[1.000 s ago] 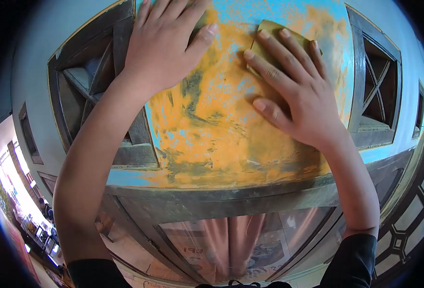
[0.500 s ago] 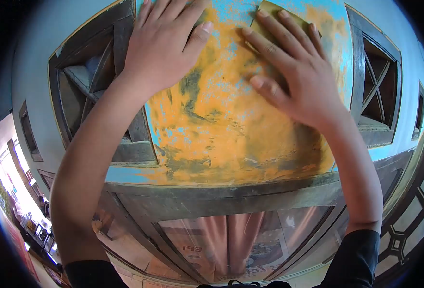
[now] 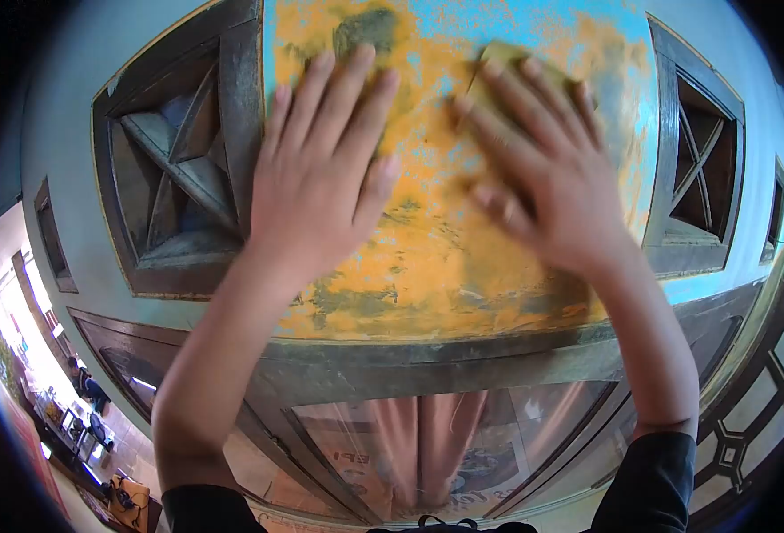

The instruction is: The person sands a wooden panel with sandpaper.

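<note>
A wall panel (image 3: 463,293) fills the middle of the view, patchy with orange, light blue and dark grey paint. Flat against its left part lies my left hand (image 3: 321,178), fingers stretched upward, nothing seen in it. My right hand (image 3: 561,169) presses a yellow-brown sheet of sandpaper (image 3: 491,55) to the upper right of the panel. Its fingers lie over the sheet and cover most of it. Both hands are slightly blurred.
Dark wooden vents with crossed bars flank the panel, one left (image 3: 179,160) and one right (image 3: 696,160). Below runs a wooden beam (image 3: 445,362) above a glass pane with pinkish curtains (image 3: 401,435). At far left, a person (image 3: 85,382) is near a bright opening.
My left hand has moved down the panel, baring a dark patch above it. My right hand has slid slightly downward with the sandpaper.
</note>
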`<state>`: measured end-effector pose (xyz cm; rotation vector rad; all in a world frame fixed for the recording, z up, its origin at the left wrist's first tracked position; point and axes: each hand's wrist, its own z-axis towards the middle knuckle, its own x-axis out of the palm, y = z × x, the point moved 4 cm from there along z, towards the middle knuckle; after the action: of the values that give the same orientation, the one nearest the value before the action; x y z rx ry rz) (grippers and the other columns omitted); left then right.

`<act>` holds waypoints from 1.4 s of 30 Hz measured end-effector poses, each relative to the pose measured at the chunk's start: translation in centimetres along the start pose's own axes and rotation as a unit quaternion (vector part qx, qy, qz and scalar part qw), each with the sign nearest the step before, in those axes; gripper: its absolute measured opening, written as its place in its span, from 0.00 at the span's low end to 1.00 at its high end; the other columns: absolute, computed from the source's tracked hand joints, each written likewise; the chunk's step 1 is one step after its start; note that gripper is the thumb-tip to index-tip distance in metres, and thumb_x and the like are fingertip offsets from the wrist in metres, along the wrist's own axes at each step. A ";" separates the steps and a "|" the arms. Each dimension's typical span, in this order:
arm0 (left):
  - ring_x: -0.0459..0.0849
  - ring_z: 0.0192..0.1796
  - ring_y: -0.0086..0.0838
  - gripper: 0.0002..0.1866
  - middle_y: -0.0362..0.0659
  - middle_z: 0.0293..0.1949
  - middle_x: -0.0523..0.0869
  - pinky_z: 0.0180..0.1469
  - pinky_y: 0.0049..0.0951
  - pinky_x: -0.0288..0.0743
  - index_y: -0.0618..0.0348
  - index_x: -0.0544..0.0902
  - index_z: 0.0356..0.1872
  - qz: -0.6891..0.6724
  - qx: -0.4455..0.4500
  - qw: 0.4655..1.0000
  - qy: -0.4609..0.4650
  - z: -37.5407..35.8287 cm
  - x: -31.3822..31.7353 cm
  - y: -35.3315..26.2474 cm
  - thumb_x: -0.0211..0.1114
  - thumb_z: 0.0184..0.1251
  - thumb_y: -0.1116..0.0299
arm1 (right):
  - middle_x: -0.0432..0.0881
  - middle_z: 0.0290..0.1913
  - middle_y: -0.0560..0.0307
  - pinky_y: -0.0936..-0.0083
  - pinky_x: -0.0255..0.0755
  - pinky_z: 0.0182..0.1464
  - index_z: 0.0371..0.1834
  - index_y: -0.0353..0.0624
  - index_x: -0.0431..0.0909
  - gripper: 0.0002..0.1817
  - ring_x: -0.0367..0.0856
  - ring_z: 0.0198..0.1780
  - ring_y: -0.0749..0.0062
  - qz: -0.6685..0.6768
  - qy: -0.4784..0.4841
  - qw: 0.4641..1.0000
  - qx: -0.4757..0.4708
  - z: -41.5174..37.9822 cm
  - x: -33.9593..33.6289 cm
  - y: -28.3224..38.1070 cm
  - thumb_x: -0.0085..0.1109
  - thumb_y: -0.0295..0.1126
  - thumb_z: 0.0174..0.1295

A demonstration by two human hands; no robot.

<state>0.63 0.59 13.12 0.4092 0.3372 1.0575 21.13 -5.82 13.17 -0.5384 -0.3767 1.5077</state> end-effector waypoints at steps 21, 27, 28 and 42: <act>0.56 0.82 0.56 0.33 0.50 0.78 0.67 0.80 0.61 0.33 0.54 0.76 0.72 -0.076 -0.186 0.978 0.058 -15.2 0.5 -8.3 0.56 0.72 0.46 | 0.63 0.80 0.46 0.40 0.31 0.81 0.75 0.57 0.72 0.33 0.51 0.83 0.41 0.119 0.044 0.941 0.315 -15.9 0.6 8.3 0.57 0.55 0.69; 0.59 0.80 0.58 0.29 0.54 0.74 0.73 0.81 0.59 0.37 0.62 0.82 0.64 -0.074 -0.167 0.983 0.015 -16.6 0.9 -8.4 0.53 0.74 0.51 | 0.60 0.82 0.49 0.37 0.28 0.80 0.74 0.62 0.74 0.32 0.47 0.84 0.40 0.130 0.039 0.937 0.321 -18.3 1.9 10.0 0.56 0.57 0.69; 0.59 0.80 0.58 0.28 0.54 0.74 0.73 0.81 0.59 0.37 0.62 0.82 0.63 -0.075 -0.162 0.984 0.006 -16.9 1.0 -8.5 0.53 0.74 0.51 | 0.61 0.81 0.48 0.37 0.28 0.80 0.74 0.61 0.74 0.31 0.47 0.84 0.39 0.118 -0.004 0.922 0.368 -18.7 1.8 8.9 0.57 0.56 0.69; 0.61 0.79 0.61 0.27 0.52 0.67 0.81 0.82 0.58 0.34 0.58 0.90 0.51 -0.130 -0.193 0.971 -0.051 -19.9 1.5 -9.3 0.51 0.74 0.48 | 0.58 0.82 0.42 0.35 0.26 0.80 0.75 0.57 0.72 0.35 0.43 0.84 0.35 0.153 0.052 0.923 0.349 -19.0 1.6 10.9 0.60 0.55 0.66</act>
<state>-0.59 1.14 -8.84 0.0656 0.0845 0.8169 22.63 -6.36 -8.74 -0.1027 0.3485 1.7722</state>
